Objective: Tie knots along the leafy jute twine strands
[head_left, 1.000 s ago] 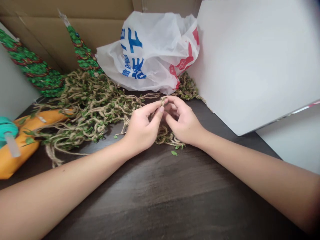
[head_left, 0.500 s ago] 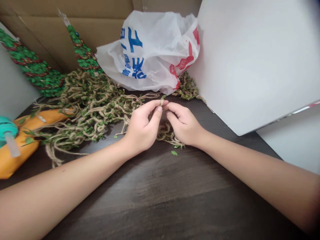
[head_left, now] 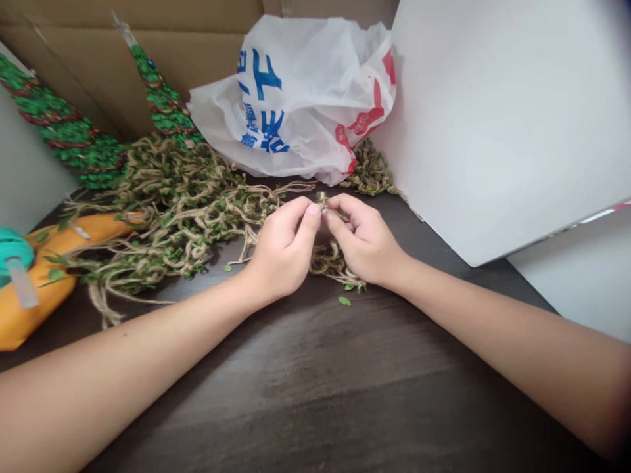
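A tangled heap of jute twine with small green leaves (head_left: pixel 177 210) lies on the dark wooden table (head_left: pixel 315 394), reaching from the left to the middle. One strand of it runs up between my two hands. My left hand (head_left: pixel 283 253) pinches that strand between thumb and forefinger. Close against it, my right hand (head_left: pixel 362 243) pinches the same strand, fingertips almost touching the left ones. More of the twine bunches under both hands (head_left: pixel 328 263). A loose green leaf (head_left: pixel 344 301) lies on the table just in front of my right wrist.
A crumpled white plastic bag (head_left: pixel 300 98) with blue and red print sits behind the hands. White boards (head_left: pixel 497 125) lean at the right. Green glitter cones (head_left: pixel 162 105) stand at back left before a cardboard wall (head_left: pixel 98 39). An orange object with teal tape (head_left: pixel 29 282) lies at far left.
The fingertips of both hands have drawn closer together and slightly lower on the strand; the arms have hardly moved.
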Motion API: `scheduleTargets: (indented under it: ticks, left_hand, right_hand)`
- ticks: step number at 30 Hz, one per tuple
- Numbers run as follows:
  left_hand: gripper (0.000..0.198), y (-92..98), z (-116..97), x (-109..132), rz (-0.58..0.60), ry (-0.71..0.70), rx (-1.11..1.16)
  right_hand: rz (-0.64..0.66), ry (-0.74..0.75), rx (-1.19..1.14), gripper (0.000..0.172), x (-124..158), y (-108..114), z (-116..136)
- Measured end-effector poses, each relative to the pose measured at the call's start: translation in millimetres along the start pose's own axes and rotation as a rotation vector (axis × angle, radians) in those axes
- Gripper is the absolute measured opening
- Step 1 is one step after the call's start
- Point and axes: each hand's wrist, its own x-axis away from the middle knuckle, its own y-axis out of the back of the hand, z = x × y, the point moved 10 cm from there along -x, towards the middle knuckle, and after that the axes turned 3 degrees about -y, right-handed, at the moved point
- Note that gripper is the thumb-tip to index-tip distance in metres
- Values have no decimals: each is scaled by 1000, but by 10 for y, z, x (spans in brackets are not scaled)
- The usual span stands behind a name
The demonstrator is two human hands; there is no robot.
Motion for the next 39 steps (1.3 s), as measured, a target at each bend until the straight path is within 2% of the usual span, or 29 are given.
scheduleTargets:
  ticks: [3,7,12,20,26,34,37,38,39]
  left_hand:
    - [39,-8,-7,0,8,4,3]
    - [32,-4,-52,-5,4,-17,-36]
    - [34,-1,-87,1,3,-19,-152]
    - [33,-20,-80,0,27,-4,-194]
    - [33,-26,-64,0,31,21,-173]
    - [33,-26,-9,-16,33,46,-295]
    - [14,60,-45,-17,-53,-7,-359]
    - [14,112,-78,-4,-107,-33,-382]
    - [28,152,-123,18,-150,-67,-398]
  right_hand:
    - [-24,26,31,19,-11,22,8]
    - [20,104,88,23,-9,-18,92]
    - [41,71,98,25,8,-33,95]
    - [24,66,84,26,17,3,121]
    - [-70,62,29,28,37,109,126]
    - [-206,56,7,28,53,245,72]
    - [-182,33,48,28,16,205,41]
    - [-164,30,80,28,4,181,41]
    - [-146,34,118,27,-4,157,50]
